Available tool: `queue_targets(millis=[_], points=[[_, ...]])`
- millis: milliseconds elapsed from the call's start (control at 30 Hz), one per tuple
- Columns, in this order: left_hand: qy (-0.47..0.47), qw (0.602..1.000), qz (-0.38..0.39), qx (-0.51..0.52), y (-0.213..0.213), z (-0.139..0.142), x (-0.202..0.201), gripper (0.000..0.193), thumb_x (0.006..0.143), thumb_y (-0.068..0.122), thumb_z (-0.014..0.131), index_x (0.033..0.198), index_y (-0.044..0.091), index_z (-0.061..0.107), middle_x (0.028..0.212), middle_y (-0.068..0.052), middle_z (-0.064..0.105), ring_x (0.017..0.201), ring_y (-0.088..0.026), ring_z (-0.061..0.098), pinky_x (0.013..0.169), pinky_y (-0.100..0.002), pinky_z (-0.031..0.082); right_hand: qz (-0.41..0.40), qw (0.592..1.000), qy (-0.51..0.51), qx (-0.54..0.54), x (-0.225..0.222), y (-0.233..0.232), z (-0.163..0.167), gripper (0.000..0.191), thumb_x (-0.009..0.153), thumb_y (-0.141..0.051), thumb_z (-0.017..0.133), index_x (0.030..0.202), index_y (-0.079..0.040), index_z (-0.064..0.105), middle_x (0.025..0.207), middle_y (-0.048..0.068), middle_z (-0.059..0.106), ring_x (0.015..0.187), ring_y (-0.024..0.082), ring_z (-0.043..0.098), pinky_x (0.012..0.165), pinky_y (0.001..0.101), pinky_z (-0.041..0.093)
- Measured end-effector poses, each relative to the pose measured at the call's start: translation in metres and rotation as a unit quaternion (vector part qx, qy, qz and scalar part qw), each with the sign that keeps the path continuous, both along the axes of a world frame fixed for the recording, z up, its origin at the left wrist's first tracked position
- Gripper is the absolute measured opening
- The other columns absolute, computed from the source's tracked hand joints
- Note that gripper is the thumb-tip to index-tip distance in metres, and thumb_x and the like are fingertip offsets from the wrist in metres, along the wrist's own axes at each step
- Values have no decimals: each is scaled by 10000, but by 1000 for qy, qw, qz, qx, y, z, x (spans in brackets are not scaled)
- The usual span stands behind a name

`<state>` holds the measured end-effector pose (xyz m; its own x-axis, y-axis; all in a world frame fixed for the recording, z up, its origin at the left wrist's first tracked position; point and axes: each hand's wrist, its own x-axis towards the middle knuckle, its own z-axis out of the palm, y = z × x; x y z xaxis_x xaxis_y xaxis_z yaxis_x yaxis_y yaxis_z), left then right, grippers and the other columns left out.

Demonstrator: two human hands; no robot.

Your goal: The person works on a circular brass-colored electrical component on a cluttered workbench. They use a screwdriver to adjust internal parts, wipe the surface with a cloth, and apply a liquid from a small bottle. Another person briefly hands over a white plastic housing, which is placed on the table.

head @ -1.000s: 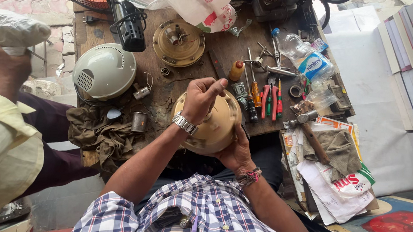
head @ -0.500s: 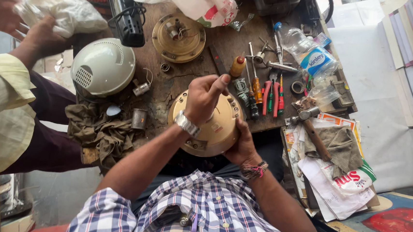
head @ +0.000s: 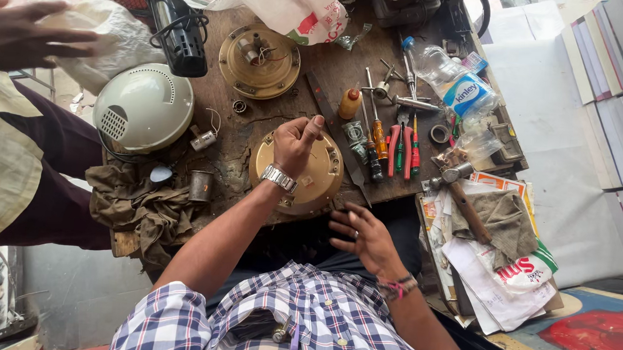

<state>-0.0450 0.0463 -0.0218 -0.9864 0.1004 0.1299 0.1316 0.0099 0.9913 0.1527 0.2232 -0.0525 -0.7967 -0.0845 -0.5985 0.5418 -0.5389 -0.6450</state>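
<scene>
A round brass-coloured motor housing (head: pixel 319 184) lies at the near edge of the wooden workbench (head: pixel 326 70). My left hand (head: pixel 295 143), with a metal watch on the wrist, rests on top of it, fingers curled shut and thumb raised. What sits under the fingers is hidden. My right hand (head: pixel 362 233), with a bead bracelet on the wrist, hovers just below the housing's rim, fingers spread and holding nothing.
A second brass housing (head: pixel 259 60), a white domed fan cover (head: pixel 144 108), a black motor (head: pixel 183 31), screwdrivers and pliers (head: pixel 394 140), a plastic bottle (head: pixel 453 79), a hammer (head: pixel 460 193) and a dirty rag (head: pixel 141 207) crowd the bench. Another person's hand (head: pixel 15 30) holds a white bag at left.
My right hand has let go of the housing's underside and opened below it. The other person's hands with the white bag have shifted right and down.
</scene>
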Motion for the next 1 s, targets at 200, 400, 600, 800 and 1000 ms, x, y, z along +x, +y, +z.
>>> queue_targets(millis=[200,400,600,800,1000], points=[[25,1000,-9,-1,3,-10,-13,547,957,514,682,698,34,709,557,19,582,509,-54,474,485,-260,347,23,999,9,44,25,-2,-9,420,952,-164,650,1341,-29,569,1273,164,680,1144,275,682,869,433,616],[51,989,-122,-69,-12,30,-11,434,897,484,724,829,58,769,640,-7,671,564,-88,559,526,-268,417,111,989,35,90,13,-22,5,411,945,-167,663,1327,-35,591,1259,120,701,1136,221,686,893,373,606],[344,899,13,-271,-70,77,8,186,844,284,772,879,102,788,979,-95,779,1183,-349,622,998,-505,432,146,984,68,82,2,-32,16,387,960,-170,666,1314,-26,608,1247,116,708,1122,208,685,900,358,592],[325,912,-32,-249,-74,53,109,197,958,162,636,1136,99,693,1348,-153,692,1410,-372,576,1170,-518,438,161,982,86,-50,-15,-44,12,407,1029,-241,609,1335,27,584,1256,171,680,1143,268,672,960,431,590],[385,867,-140,-282,-35,22,160,534,1010,474,573,1393,109,645,1579,-207,475,1519,-354,395,1280,-524,249,133,949,106,-264,-45,-82,27,823,1026,-659,294,1431,28,499,1367,242,609,1282,371,580,1090,478,480]])
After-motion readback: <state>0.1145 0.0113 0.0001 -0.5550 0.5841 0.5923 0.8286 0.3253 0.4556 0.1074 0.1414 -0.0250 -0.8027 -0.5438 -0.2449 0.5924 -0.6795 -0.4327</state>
